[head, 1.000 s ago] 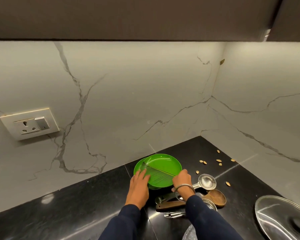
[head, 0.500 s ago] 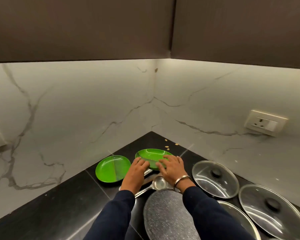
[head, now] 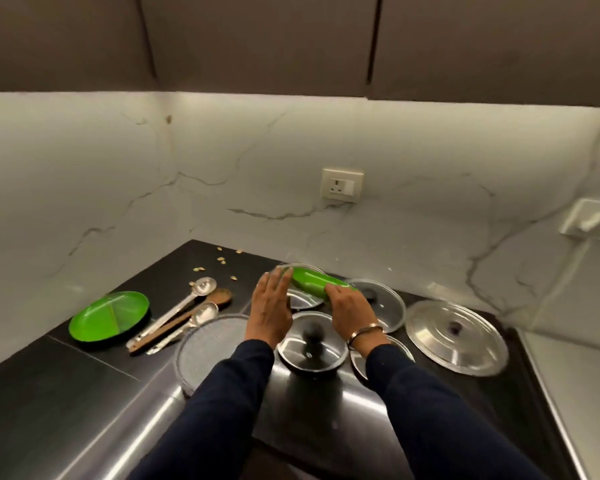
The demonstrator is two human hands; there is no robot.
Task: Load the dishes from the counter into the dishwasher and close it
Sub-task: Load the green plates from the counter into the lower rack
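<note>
A person's right hand (head: pixel 349 304) grips the near edge of a green plate (head: pixel 314 282), fingers curled over its rim, and holds it lifted and tilted above the black counter (head: pixel 66 393). The left hand (head: pixel 271 306) is just left of this plate, fingers straight and together, fingertips at the plate's left end; whether they touch it is unclear. Both arms wear dark blue sleeves, and a metal bangle (head: pixel 366 332) circles the right wrist.

Directly beneath the held plate lie two glass lids, one (head: pixel 300 297) under its left part and one (head: pixel 383 303) under its right. Nearer the person than the plate sits a dark-rimmed glass lid with a black knob (head: pixel 310 344). Right of the plate rests a large steel lid (head: pixel 456 336). Left of the plate, nearer the person, is a grey speckled round pan (head: pixel 208 351). Further left lie two metal spoons (head: pixel 201 287) and a wooden spoon (head: pixel 219 297) side by side, then a second green plate (head: pixel 110 320) flat on the counter. Behind the spoons, scattered seeds (head: pixel 220 259) sit in the counter's corner. A wall socket (head: pixel 342 185) is on the marble wall above the held plate.
</note>
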